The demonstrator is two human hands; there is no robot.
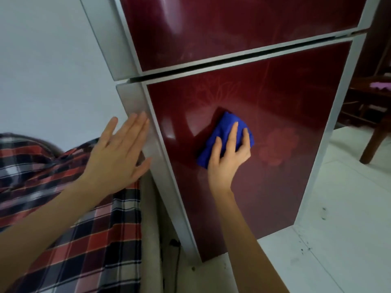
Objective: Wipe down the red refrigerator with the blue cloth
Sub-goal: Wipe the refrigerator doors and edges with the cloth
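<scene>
One red refrigerator (pixel 281 193) stands on the pale floor (pixel 342 240), with two doors: an upper door (pixel 232 28) and a lower door (pixel 264 98). One blue cloth (pixel 229 123) lies bunched against the lower door, near its middle. The right hand (pixel 227 163) presses it there, fingers spread over it and only slightly bent. The left hand (pixel 118 157) holds nothing; its fingers are straight and its fingertips touch the silver left edge of the lower door. A plaid fabric (pixel 63 229) lies left of the refrigerator.
</scene>
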